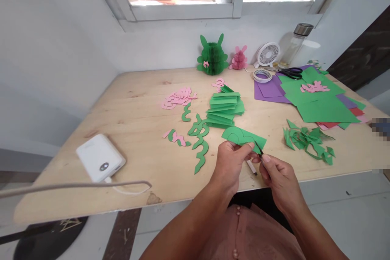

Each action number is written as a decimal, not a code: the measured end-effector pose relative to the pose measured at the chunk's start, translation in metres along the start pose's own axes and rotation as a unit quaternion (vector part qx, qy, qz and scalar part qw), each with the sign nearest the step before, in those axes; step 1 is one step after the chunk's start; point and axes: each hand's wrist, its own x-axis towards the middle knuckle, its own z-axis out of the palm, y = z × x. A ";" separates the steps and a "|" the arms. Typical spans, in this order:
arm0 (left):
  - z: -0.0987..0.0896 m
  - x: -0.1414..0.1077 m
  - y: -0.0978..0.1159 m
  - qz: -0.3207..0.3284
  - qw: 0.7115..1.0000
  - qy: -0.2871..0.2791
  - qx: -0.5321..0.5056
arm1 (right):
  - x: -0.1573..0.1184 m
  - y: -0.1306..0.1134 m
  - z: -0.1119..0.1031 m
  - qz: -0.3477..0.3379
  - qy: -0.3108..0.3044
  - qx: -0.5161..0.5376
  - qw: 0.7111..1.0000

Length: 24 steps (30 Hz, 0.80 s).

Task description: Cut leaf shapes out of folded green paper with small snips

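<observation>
My left hand (234,159) pinches a green paper strip (243,135) along its lower edge, near the table's front. Curved outlines are drawn on the strip. Closed round a pair of scissors (259,149), my right hand (278,176) sits at the strip's right end. Only a thin dark part of the scissors shows, against the paper; the handles are hidden in my fingers. Just beyond the strip lies a stack of folded green paper (224,109). To the left are wavy green cutouts (200,146), and a pile of green scraps (309,142) lies on the right.
Pink cutouts (179,97) lie further back. Along the wall stand a green paper figure (212,59), a pink one (239,60), a fan (268,54) and a bottle (294,48). Tape (262,76) and black-handled scissors (291,73) rest near coloured sheets (326,107). A power bank (100,157) lies left.
</observation>
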 end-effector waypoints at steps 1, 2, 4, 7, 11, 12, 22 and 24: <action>0.000 0.000 0.000 -0.001 1.000 -0.001 -0.002 | 0.000 0.000 0.000 -0.002 0.001 -0.001 1.000; 0.000 0.000 0.000 -0.001 1.000 -0.001 -0.002 | 0.000 0.000 0.000 -0.002 0.003 -0.003 1.000; -0.001 0.000 0.000 -0.003 1.000 0.000 -0.001 | 0.000 -0.001 0.000 0.000 0.004 -0.003 1.000; -0.001 0.000 -0.001 -0.002 1.000 -0.003 0.002 | -0.001 -0.001 0.000 0.004 0.003 -0.002 1.000; -0.001 0.000 -0.001 0.003 1.000 -0.014 -0.003 | -0.001 -0.002 0.000 0.000 0.004 -0.010 1.000; -0.001 0.000 -0.001 0.003 1.000 -0.015 -0.005 | -0.001 -0.001 0.000 -0.001 0.004 -0.012 1.000; -0.001 0.000 -0.001 -0.001 1.000 -0.022 -0.007 | -0.001 -0.001 0.000 0.002 0.005 0.001 1.000; -0.001 -0.001 0.000 0.001 1.000 -0.025 -0.006 | -0.001 -0.002 0.000 0.003 0.006 0.004 1.000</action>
